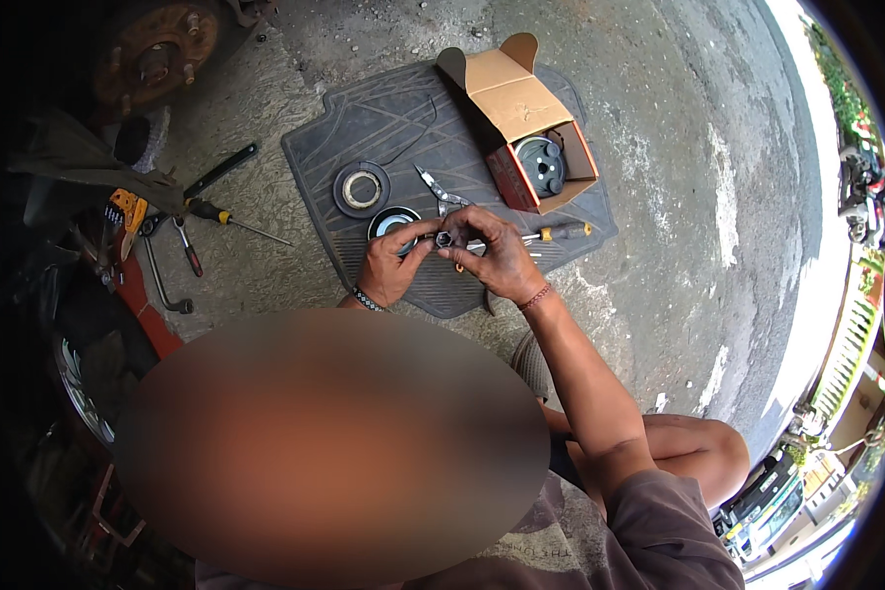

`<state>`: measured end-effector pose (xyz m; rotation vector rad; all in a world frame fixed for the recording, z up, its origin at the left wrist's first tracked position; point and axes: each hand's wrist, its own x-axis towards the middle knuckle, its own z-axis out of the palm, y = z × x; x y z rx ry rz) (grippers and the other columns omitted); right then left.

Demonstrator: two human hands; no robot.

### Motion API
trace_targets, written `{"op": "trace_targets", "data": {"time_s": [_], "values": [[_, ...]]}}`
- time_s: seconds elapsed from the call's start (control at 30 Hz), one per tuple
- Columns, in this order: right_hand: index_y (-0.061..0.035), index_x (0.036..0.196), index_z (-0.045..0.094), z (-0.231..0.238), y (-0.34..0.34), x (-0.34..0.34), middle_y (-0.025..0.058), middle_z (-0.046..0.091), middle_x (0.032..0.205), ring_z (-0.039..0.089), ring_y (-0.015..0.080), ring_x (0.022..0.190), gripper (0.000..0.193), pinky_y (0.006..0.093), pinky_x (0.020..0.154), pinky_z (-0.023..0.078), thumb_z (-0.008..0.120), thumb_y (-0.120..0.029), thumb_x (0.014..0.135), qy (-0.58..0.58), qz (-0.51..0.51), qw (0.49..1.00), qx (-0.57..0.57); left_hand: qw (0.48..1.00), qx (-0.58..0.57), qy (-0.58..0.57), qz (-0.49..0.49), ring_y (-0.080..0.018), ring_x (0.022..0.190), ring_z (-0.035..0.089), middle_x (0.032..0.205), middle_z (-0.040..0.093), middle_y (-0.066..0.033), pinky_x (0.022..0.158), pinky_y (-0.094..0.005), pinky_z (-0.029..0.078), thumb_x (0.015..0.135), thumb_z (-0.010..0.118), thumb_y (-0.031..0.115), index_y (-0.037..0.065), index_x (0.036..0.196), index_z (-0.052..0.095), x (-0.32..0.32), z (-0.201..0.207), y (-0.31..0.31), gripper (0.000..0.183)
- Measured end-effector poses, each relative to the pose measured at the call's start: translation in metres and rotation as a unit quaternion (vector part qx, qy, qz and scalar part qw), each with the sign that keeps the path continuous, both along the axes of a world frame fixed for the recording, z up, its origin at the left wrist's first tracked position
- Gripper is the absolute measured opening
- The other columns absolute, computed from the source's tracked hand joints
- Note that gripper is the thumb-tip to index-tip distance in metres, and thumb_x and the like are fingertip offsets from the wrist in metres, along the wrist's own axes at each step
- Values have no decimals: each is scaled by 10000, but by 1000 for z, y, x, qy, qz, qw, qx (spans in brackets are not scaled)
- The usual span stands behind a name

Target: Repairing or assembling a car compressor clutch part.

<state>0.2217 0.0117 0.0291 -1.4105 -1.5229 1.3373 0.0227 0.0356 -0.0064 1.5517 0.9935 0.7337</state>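
Metal piece (pixel 444 239): small, dark and hollow-ended, between your hands, above the mat (pixel 310 149).
Left grip (pixel 387 269): pinched on the piece, thumb against forefinger.
Right grip (pixel 501 260): closed round its other side.
Handling: steady it with your left and make small turns with your right, low over the mat.
Hard to see: your fingers cover most of the piece; your left hides part of the blue-centred disc (pixel 389 224).
Blurred: an oval below your wrists.
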Motion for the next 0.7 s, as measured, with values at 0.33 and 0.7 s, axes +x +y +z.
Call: {"op": "trace_targets", "data": {"time_s": [0.33,0.7], "values": [[-30,1020,624,13,-4,-15,68,593,886,604,192,786,289,319,718,506,779,-44,777,-7,10,999,51,998,-43,46,24,-213,949,716,1034,729,-122,818,-312,548,926,629,48,32,1150,673,-13,4,-15,228],[-21,1029,614,12,-9,-10,60,612,922,586,168,830,287,319,784,510,782,-85,804,-4,15,1000,6,997,-22,65,26,-248,951,714,1011,721,-129,823,-329,543,917,646,75,25,1132,670,-12,5,-18,223]]}}
